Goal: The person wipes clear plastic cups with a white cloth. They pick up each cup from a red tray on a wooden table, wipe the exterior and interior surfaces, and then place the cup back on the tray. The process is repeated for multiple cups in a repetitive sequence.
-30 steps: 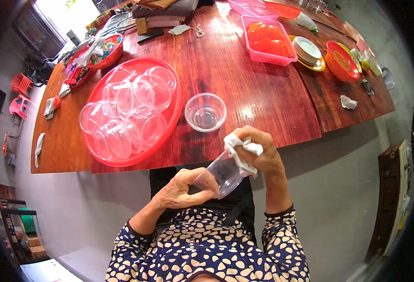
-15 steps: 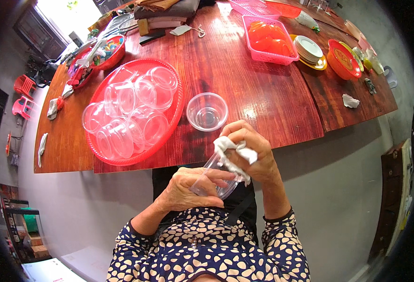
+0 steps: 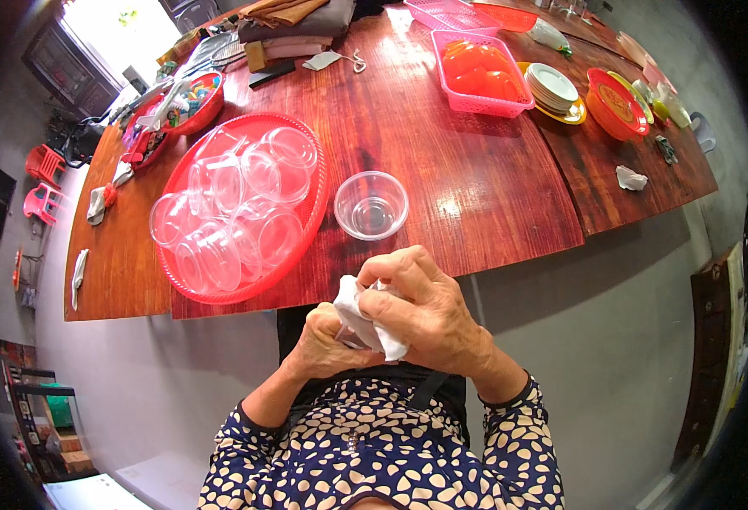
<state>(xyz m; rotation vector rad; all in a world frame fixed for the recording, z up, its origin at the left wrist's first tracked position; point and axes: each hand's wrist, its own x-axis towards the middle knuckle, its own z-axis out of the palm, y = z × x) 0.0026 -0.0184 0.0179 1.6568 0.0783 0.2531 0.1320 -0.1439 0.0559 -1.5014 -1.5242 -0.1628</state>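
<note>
Close to my body, below the table's front edge, my left hand point(image 3: 313, 347) is closed around a clear plastic cup, now mostly hidden by fingers and cloth. My right hand point(image 3: 429, 319) grips a crumpled white cloth point(image 3: 358, 319) and presses it over the cup. Just beyond my hands a clear plastic bowl point(image 3: 372, 208) stands upright by itself on the table. To its left lies a round red tray point(image 3: 319, 191) with several clear plastic cups point(image 3: 212, 255) heaped in it, many tipped on their sides.
The reddish wooden table point(image 3: 493, 187) spreads ahead. At the far right are a pink basket point(image 3: 484, 104) of orange-red items, stacked white plates point(image 3: 552, 82) and an orange bowl point(image 3: 616, 102). Folded cloths point(image 3: 285, 34) lie at the back, and a filled red basin point(image 3: 204, 115) sits at the far left.
My right hand has moved left and slightly down with the cloth, closing in on my left hand. The cup, plainly visible before, is now mostly covered.
</note>
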